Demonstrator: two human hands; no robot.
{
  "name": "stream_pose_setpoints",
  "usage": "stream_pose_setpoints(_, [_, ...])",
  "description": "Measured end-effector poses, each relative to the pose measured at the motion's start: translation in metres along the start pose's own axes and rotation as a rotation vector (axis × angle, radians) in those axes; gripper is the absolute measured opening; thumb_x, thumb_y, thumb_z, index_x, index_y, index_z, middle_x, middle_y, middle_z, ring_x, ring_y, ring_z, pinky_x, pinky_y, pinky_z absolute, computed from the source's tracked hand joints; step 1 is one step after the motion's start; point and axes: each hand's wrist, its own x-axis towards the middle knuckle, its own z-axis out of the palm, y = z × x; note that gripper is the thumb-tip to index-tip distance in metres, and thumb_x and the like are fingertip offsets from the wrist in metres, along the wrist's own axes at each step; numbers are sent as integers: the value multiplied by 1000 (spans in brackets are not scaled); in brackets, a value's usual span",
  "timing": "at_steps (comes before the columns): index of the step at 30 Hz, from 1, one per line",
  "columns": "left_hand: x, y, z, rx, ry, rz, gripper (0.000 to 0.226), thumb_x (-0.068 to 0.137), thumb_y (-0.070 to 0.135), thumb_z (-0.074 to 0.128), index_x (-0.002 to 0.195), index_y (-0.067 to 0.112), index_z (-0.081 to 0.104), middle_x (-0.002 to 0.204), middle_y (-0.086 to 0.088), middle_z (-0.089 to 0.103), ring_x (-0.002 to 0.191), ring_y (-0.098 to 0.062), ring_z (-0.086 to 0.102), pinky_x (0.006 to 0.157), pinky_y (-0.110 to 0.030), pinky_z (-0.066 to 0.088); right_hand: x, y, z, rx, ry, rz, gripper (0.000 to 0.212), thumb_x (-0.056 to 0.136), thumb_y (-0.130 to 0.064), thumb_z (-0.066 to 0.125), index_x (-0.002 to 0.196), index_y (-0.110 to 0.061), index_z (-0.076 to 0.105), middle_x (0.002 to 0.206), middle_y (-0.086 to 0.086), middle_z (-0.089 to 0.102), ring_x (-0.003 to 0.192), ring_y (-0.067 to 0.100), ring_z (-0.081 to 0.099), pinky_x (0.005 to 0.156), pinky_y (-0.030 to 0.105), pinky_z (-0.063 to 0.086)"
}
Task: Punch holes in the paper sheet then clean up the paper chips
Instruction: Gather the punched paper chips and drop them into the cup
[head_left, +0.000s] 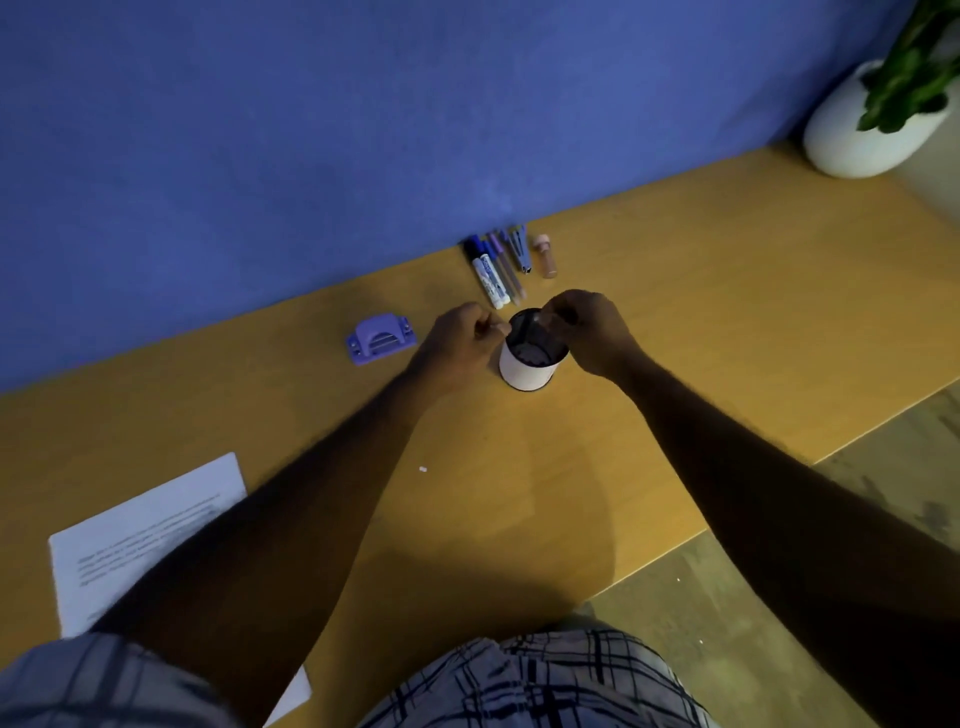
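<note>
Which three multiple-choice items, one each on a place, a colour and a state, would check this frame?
1. Where is the punch?
A. left of the cup
B. right of it
C. inside it

2. What colour is the punch?
A. red
B. purple
C. green

3. How does the cup stand?
A. on its side
B. upside down
C. upright

Answers:
1 A: the punch lies apart from the cup, on its left.
2 B: its whole body is purple.
3 C: the cup's dark open mouth faces up, with the left hand and right hand at its rim.
</note>
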Motion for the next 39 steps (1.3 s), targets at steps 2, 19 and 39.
stream_pose_setpoints(2, [13,9,6,77,-14,34,22,94,22,57,103,2,63,97,-6,64,85,-14,55,69,-21,39,6,5,-3,-78,-14,-22,14,90,-10,59,96,-7,71,93,9,68,82,19,57,62,24,39])
stream_pose_setpoints(19, [44,21,23,374,-143,166,17,85,9,64,101,16,68,101,-3,72,91,-17,66,78,-35,57,10,19,-17,-156,-25,-67,17,88,-6,62,102,-6,72,105,11,72,94,25,65,79,42,56])
stream_pose_setpoints(39, [-62,-79,-14,-127,-34,-86,17,85,7,66,101,13,68,94,5,70,82,-2,63,73,-10,47,-60,-14,50,49,-47,-157,11,86,-7,67,94,-10,74,95,2,74,75,9,63,66,11,44])
